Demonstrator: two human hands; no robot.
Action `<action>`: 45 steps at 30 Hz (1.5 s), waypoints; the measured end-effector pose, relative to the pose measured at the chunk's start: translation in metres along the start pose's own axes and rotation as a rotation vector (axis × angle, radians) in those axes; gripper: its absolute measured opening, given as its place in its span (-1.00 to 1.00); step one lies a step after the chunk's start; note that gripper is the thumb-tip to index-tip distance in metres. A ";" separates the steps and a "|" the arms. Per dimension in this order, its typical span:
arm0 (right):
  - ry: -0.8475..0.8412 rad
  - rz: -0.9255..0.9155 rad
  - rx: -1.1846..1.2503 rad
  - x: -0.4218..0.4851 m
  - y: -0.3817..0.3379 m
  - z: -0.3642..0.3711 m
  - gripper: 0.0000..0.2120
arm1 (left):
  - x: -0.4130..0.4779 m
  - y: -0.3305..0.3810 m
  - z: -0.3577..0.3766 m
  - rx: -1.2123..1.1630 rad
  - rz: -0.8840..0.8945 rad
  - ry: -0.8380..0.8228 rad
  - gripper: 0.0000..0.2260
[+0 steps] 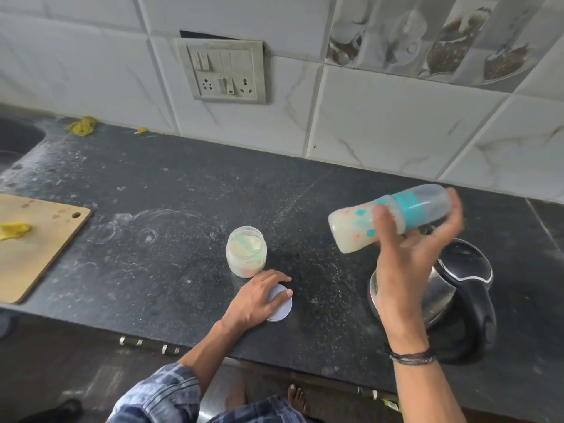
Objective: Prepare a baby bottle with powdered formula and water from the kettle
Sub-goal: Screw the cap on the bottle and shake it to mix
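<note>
The dark worktop [183,209] carries everything. The steel kettle [464,270] stands on it directly below the right hand [406,270]. That hand holds the bottle [354,230] in the air, tipped nearly on its side, with its base pointing towards the left hand [256,296]. The bottle is capped and full of milky liquid, so it is probably fairly heavy for its size, with stiff plastic walls that may be slick. The waist beside the teal collar, where the hand has it now, looks the surest hold. The right fingers [383,221] are clamped there, thumb on the near side and the others round the cap. The open jar [246,254] of powder stands just beyond the left fingers [280,279], which lie loosely spread on the lid [282,306], pressing rather than gripping it.
</note>
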State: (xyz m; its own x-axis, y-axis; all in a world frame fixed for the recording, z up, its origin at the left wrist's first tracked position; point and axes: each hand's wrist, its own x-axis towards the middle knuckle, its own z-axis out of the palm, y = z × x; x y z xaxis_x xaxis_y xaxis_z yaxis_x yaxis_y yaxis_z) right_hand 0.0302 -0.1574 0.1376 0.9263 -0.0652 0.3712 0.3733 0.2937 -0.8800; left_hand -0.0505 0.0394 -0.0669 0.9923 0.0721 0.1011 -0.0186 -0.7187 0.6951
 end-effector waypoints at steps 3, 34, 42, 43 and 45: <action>-0.094 0.094 -0.101 -0.002 0.002 0.004 -0.21 | -0.001 -0.002 0.000 0.000 -0.001 -0.001 -0.69; -0.069 0.093 -0.036 -0.007 -0.006 -0.001 -0.21 | -0.001 0.002 -0.002 -0.011 -0.006 0.001 -0.70; -0.113 0.192 -0.040 -0.007 -0.005 -0.001 -0.20 | -0.002 0.000 0.000 -0.014 -0.010 -0.002 -0.69; -0.048 0.157 0.000 -0.006 -0.007 -0.001 -0.20 | -0.001 0.001 -0.001 -0.014 -0.009 -0.003 -0.69; 0.059 0.063 0.012 -0.004 -0.007 -0.001 -0.19 | 0.001 0.003 -0.001 -0.011 -0.008 0.002 -0.69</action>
State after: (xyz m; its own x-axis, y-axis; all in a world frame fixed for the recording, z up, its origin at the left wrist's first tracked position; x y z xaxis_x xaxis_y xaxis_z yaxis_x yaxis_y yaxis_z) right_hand 0.0237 -0.1601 0.1419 0.9496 -0.1018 0.2966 0.3135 0.3100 -0.8976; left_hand -0.0496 0.0377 -0.0642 0.9922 0.0789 0.0968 -0.0121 -0.7108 0.7033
